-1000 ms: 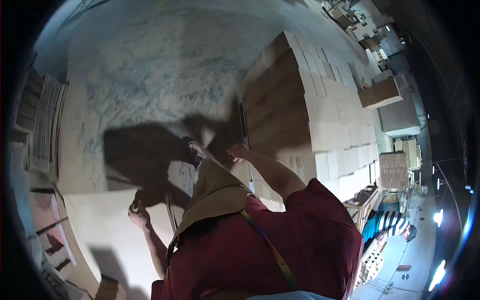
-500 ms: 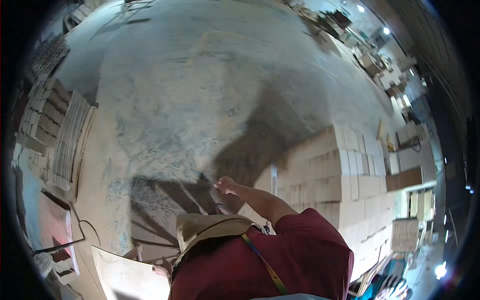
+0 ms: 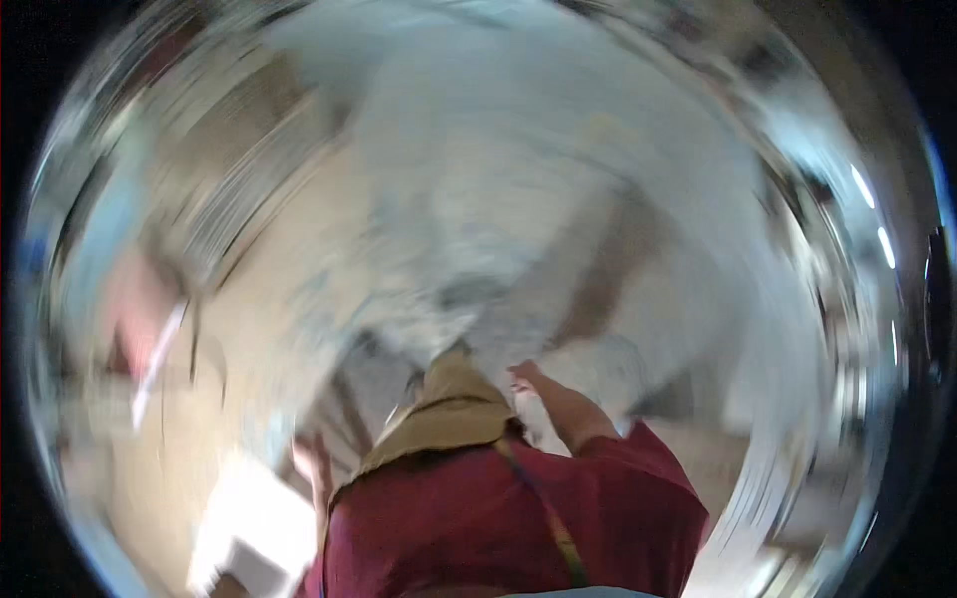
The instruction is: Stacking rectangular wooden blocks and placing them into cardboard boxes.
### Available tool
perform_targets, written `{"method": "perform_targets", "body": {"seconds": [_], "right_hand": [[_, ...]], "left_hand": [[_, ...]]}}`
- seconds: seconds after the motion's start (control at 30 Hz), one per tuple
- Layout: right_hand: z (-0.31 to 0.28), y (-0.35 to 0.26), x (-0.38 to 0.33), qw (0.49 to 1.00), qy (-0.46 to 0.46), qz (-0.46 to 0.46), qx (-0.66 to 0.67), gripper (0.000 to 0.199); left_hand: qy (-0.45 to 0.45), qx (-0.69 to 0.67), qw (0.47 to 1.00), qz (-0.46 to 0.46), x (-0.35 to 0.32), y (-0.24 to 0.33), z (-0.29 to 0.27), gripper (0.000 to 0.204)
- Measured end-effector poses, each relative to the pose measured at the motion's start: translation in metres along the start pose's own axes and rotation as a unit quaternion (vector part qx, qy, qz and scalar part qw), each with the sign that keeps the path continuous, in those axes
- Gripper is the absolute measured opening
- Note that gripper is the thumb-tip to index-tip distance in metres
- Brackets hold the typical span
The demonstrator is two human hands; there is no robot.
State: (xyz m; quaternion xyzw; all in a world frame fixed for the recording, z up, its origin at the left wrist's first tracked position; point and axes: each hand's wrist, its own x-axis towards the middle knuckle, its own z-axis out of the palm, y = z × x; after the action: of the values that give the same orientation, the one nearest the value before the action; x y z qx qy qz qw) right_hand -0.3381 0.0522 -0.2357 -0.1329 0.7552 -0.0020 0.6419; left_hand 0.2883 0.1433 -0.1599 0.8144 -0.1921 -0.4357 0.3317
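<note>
A: Nearest us, a red shirt (image 3: 498, 528) with a tan collar (image 3: 449, 414). What are our hands doing?

B: Our right hand (image 3: 528, 377) reaches forward, fingers apart, holding nothing. Our left hand (image 3: 317, 463) hangs low beside a pale sheet (image 3: 254, 528); the blur hides whether it grips it.

A: And beyond?

B: Grey floor (image 3: 518, 199), smeared. We seem mid-turn, possibly between loads; the next move needs a steady view first.

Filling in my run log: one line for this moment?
view: heavy motion blur | right hand: raised, empty | left hand: low, beside pale sheet, grip unclear
</note>
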Motion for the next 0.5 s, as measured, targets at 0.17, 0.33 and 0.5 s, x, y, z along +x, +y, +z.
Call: {"method": "perform_targets", "body": {"seconds": [0.17,0.33,0.5], "right_hand": [[-0.071,-0.019,0.036,0.906,-0.159,-0.134,-0.368,0.031],[-0.039,-0.203,0.077,0.792,-0.288,-0.206,-0.498,0.031],[0.110,-0.373,0.072,0.691,-0.409,-0.278,-0.527,0.032]], "left_hand": [[0.232,0.204,0.937,0.165,-0.100,0.077,0.065,0.055],[0.383,0.138,0.912,0.048,-0.144,0.061,0.066,0.060],[0.454,0.148,0.853,-0.209,-0.194,-0.030,0.113,0.062]]}}
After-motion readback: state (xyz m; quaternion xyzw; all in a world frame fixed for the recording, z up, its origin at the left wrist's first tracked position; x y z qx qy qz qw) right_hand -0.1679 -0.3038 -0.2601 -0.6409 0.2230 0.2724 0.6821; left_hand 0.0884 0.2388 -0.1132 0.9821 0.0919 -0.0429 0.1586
